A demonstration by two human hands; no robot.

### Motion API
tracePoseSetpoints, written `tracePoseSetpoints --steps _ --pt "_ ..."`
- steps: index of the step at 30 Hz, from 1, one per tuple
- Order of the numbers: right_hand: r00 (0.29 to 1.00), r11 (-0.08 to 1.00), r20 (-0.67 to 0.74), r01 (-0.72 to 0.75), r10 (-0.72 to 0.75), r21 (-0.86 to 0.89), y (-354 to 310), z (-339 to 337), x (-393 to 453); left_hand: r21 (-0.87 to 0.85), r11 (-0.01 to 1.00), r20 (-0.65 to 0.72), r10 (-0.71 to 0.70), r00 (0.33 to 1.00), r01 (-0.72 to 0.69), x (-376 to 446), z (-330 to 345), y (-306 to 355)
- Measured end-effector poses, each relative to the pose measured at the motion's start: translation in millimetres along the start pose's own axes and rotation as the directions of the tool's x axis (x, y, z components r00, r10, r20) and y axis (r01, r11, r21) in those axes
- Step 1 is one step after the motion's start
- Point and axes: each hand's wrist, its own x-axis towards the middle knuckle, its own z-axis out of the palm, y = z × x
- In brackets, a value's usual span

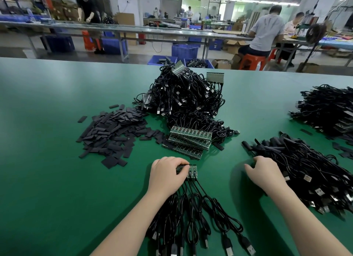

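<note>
**Left hand clamped on the board strip, right hand at the cable pile**

Down at the near edge of the green counter (57,179), the left hand (168,172) was curled over a short board strip (191,172). Its fingers wrapped the strip's left end and pinned it flat to the surface. Only the right end of the strip peeked out, green and dotted with parts. From it a fan of black cables (191,208) ran back toward the person, passing under the left wrist, and ended in plugs (248,246) at the bottom of the view.

Over on the other side, the right hand (266,174) sat well apart from the strip. The thumb stuck out to the left and the fingers bent down into the near edge of a cable pile (309,171). Whether those fingers had hold of anything could not be told, because the knuckles hid them.

Just beyond the left hand lay a stack of boards (189,139), several long strips laid one on another. To its left spread a loose heap of flat black sleeves (112,129). Behind the stack rose a big tangle of wires (183,100) with more boards poking out at the top. Far right, a further bundle heap (328,110) ran to the frame's edge.
</note>
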Motion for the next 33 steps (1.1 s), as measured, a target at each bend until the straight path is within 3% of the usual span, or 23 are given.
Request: tracePoseSetpoints --steps 3,5,7,9,12,22,33 --pt "0.996 0.997 -0.046 0.072 -0.070 0.038 -10 6 -17 -0.009 1.000 -0.014 0.010 1.000 -0.010 1 0 1" --pt "0.981 0.974 -0.099 0.179 -0.166 0.142 -23 13 -31 -0.024 1.000 -0.026 0.012 1.000 -0.013 1 0 1" --pt "0.953 0.908 -0.048 0.299 -0.299 0.293 -41 21 -42 -0.029 0.999 -0.039 0.018 0.999 -0.019 0 -1 1" --pt "0.931 0.839 0.043 0.306 -0.362 0.451 -60 27 -50 -0.024 0.999 -0.057 0.023 0.998 -0.024 -1 -2 2" --pt "0.940 0.788 0.055 0.249 -0.336 0.563 -82 29 -51 -0.013 1.000 -0.058 0.026 0.998 -0.026 -2 -3 3" --pt "0.893 0.857 0.348 0.076 -0.286 0.510 -103 18 -31 0.014 1.000 -0.015 0.008 1.000 -0.008 -1 -2 2" --pt "0.894 0.954 0.429 -0.001 -0.134 0.299 -120 20 -24 -0.015 0.999 0.005 -0.031 1.000 0.031 0 -2 2"
